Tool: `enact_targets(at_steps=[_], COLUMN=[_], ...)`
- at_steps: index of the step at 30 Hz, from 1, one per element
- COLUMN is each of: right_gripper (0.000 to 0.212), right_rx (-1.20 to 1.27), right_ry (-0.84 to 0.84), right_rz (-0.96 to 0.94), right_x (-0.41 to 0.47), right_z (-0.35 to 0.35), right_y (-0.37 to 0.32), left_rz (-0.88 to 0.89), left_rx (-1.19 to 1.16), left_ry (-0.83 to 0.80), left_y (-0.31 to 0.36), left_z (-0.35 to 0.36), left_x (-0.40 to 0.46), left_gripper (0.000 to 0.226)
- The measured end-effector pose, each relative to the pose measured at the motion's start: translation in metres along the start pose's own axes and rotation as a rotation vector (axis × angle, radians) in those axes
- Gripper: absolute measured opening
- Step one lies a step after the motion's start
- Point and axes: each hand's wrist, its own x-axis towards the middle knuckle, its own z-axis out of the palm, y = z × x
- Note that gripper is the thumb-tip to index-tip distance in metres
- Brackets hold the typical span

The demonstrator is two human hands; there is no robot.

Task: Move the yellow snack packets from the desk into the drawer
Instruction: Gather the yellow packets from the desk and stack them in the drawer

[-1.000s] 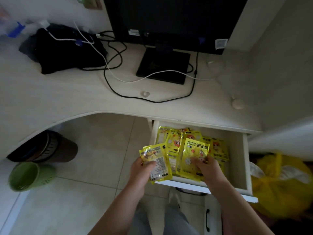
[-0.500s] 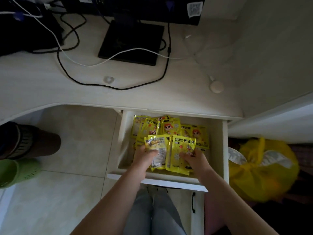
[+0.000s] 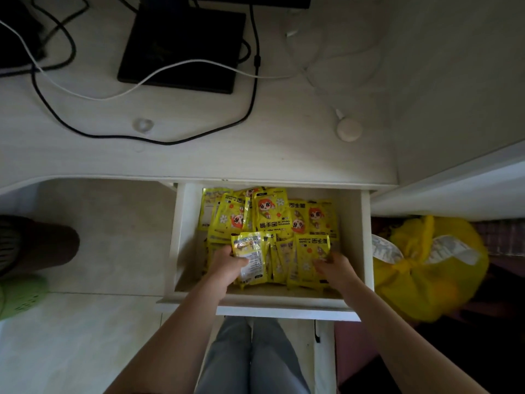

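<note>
Yellow foil snack packets, a dozen or so, fill the open white wooden drawer; my left hand grips one, my right hand pinches another, a black cable on the pale desk.

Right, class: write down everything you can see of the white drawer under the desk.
The white drawer is pulled out from under the desk. It is a shallow box of painted wood, as it looks, with plain side walls and a front panel nearest the person. Yellow packets fill most of it, overlapping. The left hand and right hand each grip packets inside, forearms crossing its front edge.
</note>
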Motion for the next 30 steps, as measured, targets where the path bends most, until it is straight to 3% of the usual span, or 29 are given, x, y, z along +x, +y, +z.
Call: enact_targets(at_steps=[10, 18, 25, 30], right_gripper=[0.033, 0.041, 0.036, 0.034], right_rx=[-0.253, -0.328, -0.501, -0.672], right_ry=[0.103, 0.056, -0.006, -0.100], right_rz=[-0.071, -0.309, -0.510, -0.685], right_x=[-0.018, -0.061, -0.102, -0.130], right_z=[-0.002, 0.023, 0.073, 0.125], right_y=[-0.019, -0.060, -0.100, -0.124], left_rz=[0.130, 0.267, 0.447, 0.391], left_rx=[0.214, 0.255, 0.248, 0.216], left_ry=[0.068, 0.091, 0.303, 0.441], left_y=[-0.003, -0.007, -0.033, -0.073], left_z=[-0.024, -0.048, -0.095, -0.132], left_x=[-0.013, -0.045, -0.093, -0.112], left_gripper=[0.024, 0.029, 0.022, 0.022])
